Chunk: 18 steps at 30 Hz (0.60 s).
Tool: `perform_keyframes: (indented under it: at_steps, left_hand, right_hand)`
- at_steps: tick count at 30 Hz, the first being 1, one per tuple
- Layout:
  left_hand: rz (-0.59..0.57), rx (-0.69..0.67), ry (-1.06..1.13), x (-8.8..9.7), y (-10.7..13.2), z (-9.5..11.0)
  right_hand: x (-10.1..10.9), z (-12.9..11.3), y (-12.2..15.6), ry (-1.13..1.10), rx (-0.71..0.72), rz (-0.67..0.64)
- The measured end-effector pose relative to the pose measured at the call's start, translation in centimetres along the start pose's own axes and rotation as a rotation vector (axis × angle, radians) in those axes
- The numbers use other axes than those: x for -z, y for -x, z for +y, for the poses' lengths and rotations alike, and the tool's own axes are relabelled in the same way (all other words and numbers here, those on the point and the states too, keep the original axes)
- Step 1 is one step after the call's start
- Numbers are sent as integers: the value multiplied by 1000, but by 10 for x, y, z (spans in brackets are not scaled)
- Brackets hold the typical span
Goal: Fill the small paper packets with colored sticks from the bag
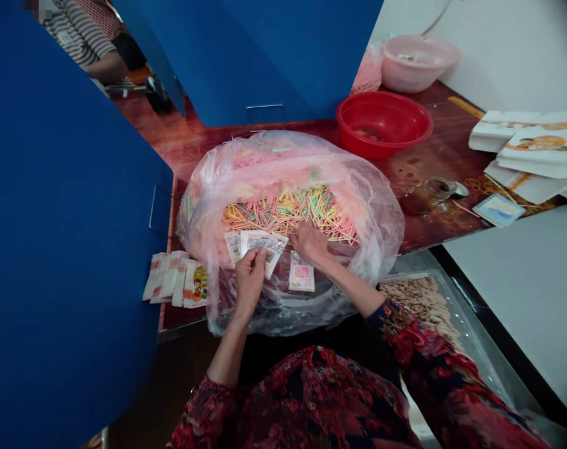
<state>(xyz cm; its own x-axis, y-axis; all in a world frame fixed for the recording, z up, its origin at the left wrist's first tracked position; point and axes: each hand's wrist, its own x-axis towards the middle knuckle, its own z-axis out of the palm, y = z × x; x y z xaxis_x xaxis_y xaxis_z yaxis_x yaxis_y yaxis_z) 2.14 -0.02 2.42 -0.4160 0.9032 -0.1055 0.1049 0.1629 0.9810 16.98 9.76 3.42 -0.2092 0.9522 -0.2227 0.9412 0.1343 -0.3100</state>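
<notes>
A big see-through plastic bag (pixel 377 187) lies opened on the table, with a heap of thin pink, yellow and green sticks (pixel 283 209) inside. My left hand (pixel 250 284) pinches several small printed packets (pixel 269 244), fanned out over the bag's near side. At the front edge of the heap is my right hand (pixel 310 243), its fingers curled down against the sticks; whether any are between the fingertips is hidden. Just below it, a single printed packet (pixel 301 272) with a pink patch lies on the plastic.
Stacked printed packets (pixel 174 279) lie left of the bag. Blue panels (pixel 265 62) with wire handles border the back and left. A red basin (pixel 384 125), pink basin (pixel 417 62), glass jar (pixel 430 193) and white packet stacks (pixel 536 146) stand right. Another person's striped sleeve (pixel 80 37) shows beyond.
</notes>
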Motion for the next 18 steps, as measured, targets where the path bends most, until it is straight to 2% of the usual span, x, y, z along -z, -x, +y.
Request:
perform_keyframes:
  at_steps: [2, 8, 11, 15, 18]
  left_hand:
    - [-2, -10, -11, -1, 0, 1]
    - [-10, -26, 0, -4, 0, 2]
    - [10, -15, 34, -1, 0, 2]
    - [34, 5, 86, 4, 1, 3]
    - [75, 15, 147, 3, 0, 3]
  right_hand:
    - [0, 0, 0, 24, -36, -14]
    - [-8, 7, 2, 83, 55, -2]
    - [-8, 14, -1, 9, 56, 22]
    - [1, 31, -13, -331, 53, 49]
    - [9, 44, -18, -737, 8, -42]
